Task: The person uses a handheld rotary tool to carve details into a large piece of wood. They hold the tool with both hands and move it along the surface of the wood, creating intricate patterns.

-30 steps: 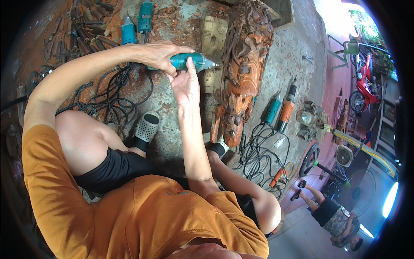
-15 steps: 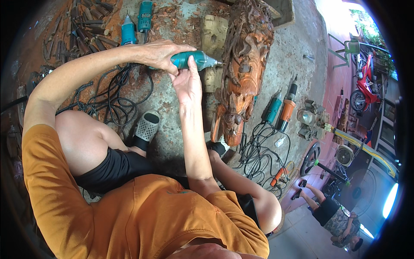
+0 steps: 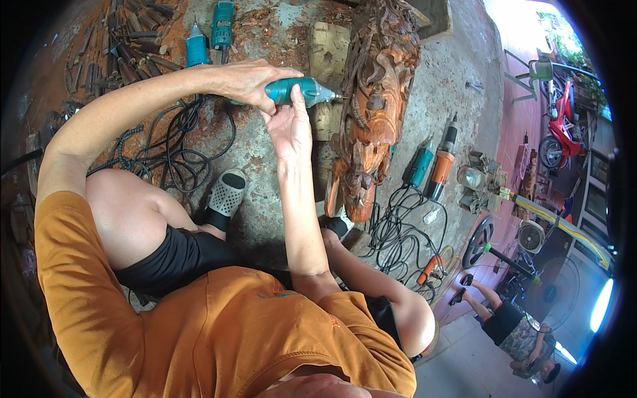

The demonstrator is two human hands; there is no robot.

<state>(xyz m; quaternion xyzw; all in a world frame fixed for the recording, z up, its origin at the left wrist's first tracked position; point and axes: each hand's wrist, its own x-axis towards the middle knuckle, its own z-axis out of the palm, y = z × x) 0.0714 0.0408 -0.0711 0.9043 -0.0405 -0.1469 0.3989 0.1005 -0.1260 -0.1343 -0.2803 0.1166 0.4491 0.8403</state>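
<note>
A teal die grinder (image 3: 310, 92) lies sideways in both hands, its thin bit aimed right at a reddish-brown wood carving (image 3: 381, 119). The bit's tip meets the carving's left side, though I cannot tell how deep it goes. My left hand (image 3: 251, 85) wraps over the rear of the grinder's body from above. From below, my right hand (image 3: 290, 131) supports it, palm up, with the thumb pressed on the casing. A pale worn wooden block (image 3: 330, 50) lies under the carving's left side.
Two teal power tools (image 3: 197, 48) lie at the far left beside wood offcuts (image 3: 136, 40). Right of the carving are another teal grinder (image 3: 419, 166), an orange one (image 3: 443, 169) and tangled black cables (image 3: 395, 229). A work lamp (image 3: 472, 178) stands farther right; another person (image 3: 521, 338) is beyond.
The carving has shifted very slightly, and the grinder has moved a touch with it. Both hands keep the same grip.
</note>
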